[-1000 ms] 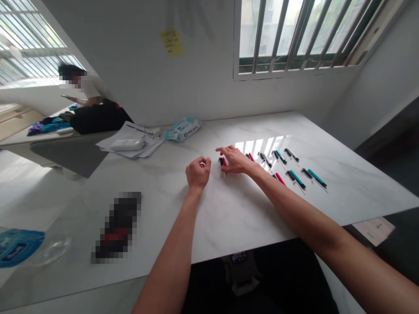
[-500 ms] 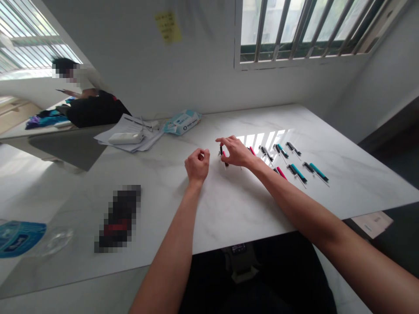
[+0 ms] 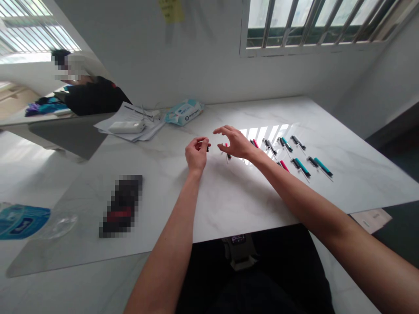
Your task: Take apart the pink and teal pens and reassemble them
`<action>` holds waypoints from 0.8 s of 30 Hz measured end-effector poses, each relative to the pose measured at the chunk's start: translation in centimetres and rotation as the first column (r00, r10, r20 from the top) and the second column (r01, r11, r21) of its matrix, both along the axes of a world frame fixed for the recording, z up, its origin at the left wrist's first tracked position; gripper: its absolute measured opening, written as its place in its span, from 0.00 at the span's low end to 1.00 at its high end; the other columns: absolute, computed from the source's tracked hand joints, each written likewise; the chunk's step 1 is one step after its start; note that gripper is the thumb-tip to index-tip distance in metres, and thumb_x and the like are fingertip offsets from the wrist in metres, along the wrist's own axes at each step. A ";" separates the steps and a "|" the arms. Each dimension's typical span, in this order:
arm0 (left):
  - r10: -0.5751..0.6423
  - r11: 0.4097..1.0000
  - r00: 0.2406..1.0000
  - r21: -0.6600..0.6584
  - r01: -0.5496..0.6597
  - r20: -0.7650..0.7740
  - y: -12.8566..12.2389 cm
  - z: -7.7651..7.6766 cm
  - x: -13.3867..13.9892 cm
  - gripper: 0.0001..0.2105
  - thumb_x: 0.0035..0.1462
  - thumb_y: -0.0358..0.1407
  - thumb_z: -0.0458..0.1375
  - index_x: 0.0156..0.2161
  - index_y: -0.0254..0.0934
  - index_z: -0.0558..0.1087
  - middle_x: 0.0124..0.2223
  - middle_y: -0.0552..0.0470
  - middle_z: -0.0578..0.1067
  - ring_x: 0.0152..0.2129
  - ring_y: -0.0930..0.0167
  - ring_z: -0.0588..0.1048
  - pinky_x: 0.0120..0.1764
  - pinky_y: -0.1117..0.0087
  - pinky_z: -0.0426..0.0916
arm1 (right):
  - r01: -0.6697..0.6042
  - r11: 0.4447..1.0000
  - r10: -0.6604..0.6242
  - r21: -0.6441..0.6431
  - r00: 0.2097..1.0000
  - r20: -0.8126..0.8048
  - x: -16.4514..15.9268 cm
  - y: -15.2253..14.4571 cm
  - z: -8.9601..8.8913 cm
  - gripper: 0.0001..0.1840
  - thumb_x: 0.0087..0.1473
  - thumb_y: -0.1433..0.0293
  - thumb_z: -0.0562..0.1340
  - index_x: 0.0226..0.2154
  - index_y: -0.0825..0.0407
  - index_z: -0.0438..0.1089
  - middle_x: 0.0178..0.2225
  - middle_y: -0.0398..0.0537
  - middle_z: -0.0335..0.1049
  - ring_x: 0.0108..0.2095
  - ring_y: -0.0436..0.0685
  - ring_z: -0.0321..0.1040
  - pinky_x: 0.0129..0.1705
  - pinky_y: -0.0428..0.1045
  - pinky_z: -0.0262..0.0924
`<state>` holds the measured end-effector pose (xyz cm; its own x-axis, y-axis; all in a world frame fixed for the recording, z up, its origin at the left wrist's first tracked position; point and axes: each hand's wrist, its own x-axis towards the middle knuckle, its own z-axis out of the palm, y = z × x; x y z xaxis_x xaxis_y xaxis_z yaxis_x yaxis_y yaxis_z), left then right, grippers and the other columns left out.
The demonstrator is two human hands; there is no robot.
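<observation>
My left hand [image 3: 195,156] is closed, with a small black pen part [image 3: 207,148] showing at its thumb and fingertips. Just right of it, my right hand [image 3: 235,141] is open, thumb and fingers apart and nothing between them. Below its fingers lies a pink-and-black pen part [image 3: 228,151] with a thin white refill beside it. Farther right are several sets of pen parts: a black one [image 3: 270,147], a teal one [image 3: 301,167] and another teal one [image 3: 321,166], each with a thin light refill. Part of a pink one [image 3: 284,165] shows beyond my right forearm.
A wipes packet [image 3: 185,112] and papers [image 3: 127,117] bearing a white device [image 3: 126,127] are at the back of the white table [image 3: 225,209]. A blurred dark object [image 3: 121,206] and a blue-labelled bottle [image 3: 24,221] lie left. Another person [image 3: 94,93] sits beyond.
The small black part has passed from my right fingertips to my left hand. My right fingers have opened. The view has tipped down slightly.
</observation>
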<state>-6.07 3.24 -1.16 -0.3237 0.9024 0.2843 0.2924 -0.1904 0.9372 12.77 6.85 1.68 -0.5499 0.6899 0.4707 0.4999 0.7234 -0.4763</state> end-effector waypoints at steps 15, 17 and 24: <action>0.078 0.996 0.991 0.054 -0.072 -0.113 -0.2 -0.2 -0.2 0.10 0.67 0.42 0.60 0.45 0.40 0.79 0.42 0.48 0.83 0.37 0.69 0.80 0.38 0.73 0.73 | 0.200 0.970 -0.147 -0.136 0.934 0.324 -1.9 3.9 0.5 0.16 0.61 0.80 0.62 0.45 0.56 0.84 0.39 0.54 0.83 0.40 0.58 0.77 0.45 0.49 0.64; 0.074 0.995 0.992 0.067 -0.068 -0.099 -0.1 -0.3 -0.3 0.10 0.67 0.42 0.60 0.45 0.40 0.79 0.41 0.48 0.83 0.36 0.70 0.80 0.38 0.72 0.74 | 0.199 0.971 -0.146 -0.134 0.934 0.327 -1.9 3.9 0.7 0.16 0.62 0.80 0.62 0.45 0.56 0.84 0.39 0.54 0.83 0.41 0.58 0.77 0.45 0.49 0.64; 0.073 0.992 0.995 0.106 -0.066 -0.061 0.2 -0.7 -0.4 0.09 0.64 0.42 0.64 0.44 0.39 0.80 0.38 0.50 0.82 0.33 0.70 0.79 0.40 0.70 0.74 | 0.187 0.976 -0.138 -0.115 0.929 0.344 -2.0 3.8 0.9 0.13 0.61 0.78 0.65 0.45 0.55 0.83 0.39 0.53 0.83 0.41 0.58 0.78 0.45 0.48 0.64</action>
<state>-6.49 3.41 -1.91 -0.3625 0.8431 0.3973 0.3679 -0.2622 0.8921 10.76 10.63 2.56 -0.5323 0.8291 0.1708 0.7517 0.5558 -0.3551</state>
